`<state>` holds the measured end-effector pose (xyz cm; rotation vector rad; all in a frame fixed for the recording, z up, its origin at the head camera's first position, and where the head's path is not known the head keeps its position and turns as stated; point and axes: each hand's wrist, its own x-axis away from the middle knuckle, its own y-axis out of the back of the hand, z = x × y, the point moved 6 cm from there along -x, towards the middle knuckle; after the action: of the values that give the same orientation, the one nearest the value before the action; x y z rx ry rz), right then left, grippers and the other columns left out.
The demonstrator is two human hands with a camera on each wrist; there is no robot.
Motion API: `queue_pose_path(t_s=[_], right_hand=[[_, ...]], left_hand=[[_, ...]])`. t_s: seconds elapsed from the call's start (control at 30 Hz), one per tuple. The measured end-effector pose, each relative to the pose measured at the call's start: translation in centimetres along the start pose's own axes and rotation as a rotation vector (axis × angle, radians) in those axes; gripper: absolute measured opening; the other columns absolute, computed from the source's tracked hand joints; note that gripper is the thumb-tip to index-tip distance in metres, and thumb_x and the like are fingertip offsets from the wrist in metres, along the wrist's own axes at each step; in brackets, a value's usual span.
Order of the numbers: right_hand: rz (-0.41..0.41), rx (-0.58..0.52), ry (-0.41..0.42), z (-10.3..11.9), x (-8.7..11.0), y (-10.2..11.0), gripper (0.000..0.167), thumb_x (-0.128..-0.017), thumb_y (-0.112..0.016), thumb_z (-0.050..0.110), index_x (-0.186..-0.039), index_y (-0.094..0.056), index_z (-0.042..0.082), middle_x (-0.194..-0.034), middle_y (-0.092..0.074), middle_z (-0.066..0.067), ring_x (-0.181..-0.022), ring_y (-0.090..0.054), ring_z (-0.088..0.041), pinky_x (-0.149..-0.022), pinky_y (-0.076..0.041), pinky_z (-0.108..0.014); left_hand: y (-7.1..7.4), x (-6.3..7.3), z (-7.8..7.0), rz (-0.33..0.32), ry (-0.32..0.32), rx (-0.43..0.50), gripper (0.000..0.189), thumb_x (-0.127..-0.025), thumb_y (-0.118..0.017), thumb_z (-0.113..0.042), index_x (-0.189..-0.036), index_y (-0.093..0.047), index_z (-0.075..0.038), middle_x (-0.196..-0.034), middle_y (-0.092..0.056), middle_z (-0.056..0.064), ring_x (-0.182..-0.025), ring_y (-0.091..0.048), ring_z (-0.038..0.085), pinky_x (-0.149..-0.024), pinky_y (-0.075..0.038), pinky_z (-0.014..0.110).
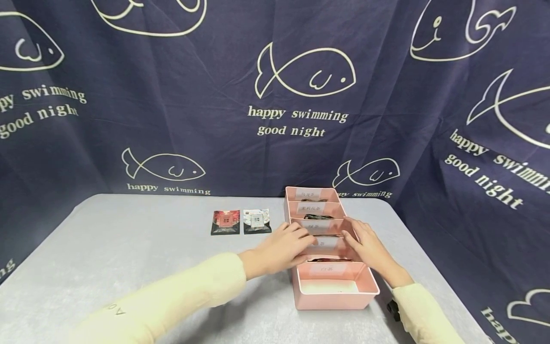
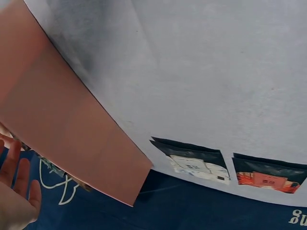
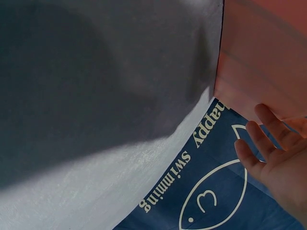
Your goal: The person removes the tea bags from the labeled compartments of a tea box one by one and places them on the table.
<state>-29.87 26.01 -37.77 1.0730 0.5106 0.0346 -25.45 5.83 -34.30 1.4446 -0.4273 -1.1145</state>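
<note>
A long pink divided box [image 1: 337, 302] stands on the table, its several compartments marked with white paper labels. My left hand [image 1: 281, 246] is at the box's left rim, fingertips reaching over a middle compartment. Across from it, my right hand [image 1: 369, 246] lies at the right rim, with its fingers loosely extended in the right wrist view. Neither hand shows a packet in its fingers. Dark packets, such as a green-black packet [image 1: 318, 217] and a red-edged packet [image 1: 330, 260], stick up inside compartments. The nearest compartment shows its bare pale floor.
Left of the box, a red-and-black tea packet [image 1: 225, 222] and a white-and-black tea packet [image 1: 257, 221] lie side by side. The grey table [image 1: 142, 239] ends at a dark blue fish-print curtain [image 1: 223, 95], which also hangs along both sides.
</note>
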Motion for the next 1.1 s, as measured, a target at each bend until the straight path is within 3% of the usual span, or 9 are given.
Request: queue_pose_path(t_s=[0.23,0.67,1.1], right_hand=[[-0.005,0.029,0.018,-0.1,-0.1,-0.1,0.044,-0.092,-0.048,0.023,-0.128,-0.044,-0.002,-0.119,-0.055,-0.022,-0.113,-0.046,-0.039,-0.095,-0.032,-0.055],[-0.007,0.119,0.057,0.2,-0.2,0.0,0.043,-0.092,-0.049,0.024,-0.125,-0.047,-0.002,-0.115,-0.057,-0.019,-0.109,-0.049,-0.038,-0.090,-0.036,-0.055],[-0.007,0.108,0.058,0.4,-0.3,0.1,0.042,-0.091,-0.049,0.022,-0.125,-0.048,-0.004,-0.114,-0.057,-0.019,-0.108,-0.049,-0.038,-0.089,-0.036,-0.055]], left_hand=[[-0.5,-0.5,-0.5,-0.001,-0.050,-0.039,0.029,-0.086,-0.056,-0.042,-0.111,-0.056,-0.027,-0.106,-0.059,-0.010,-0.102,-0.050,0.012,-0.085,-0.039,0.028],[-0.5,-0.9,-1.0,0.014,-0.090,-0.026,0.023,-0.088,-0.054,-0.040,-0.108,-0.061,-0.030,-0.106,-0.061,-0.013,-0.104,-0.050,0.009,-0.088,-0.038,0.027],[-0.3,-1.1,-1.1,-0.012,-0.110,-0.018,0.017,-0.088,-0.055,-0.036,-0.103,-0.063,-0.032,-0.101,-0.061,-0.014,-0.098,-0.051,0.007,-0.082,-0.037,0.025]])
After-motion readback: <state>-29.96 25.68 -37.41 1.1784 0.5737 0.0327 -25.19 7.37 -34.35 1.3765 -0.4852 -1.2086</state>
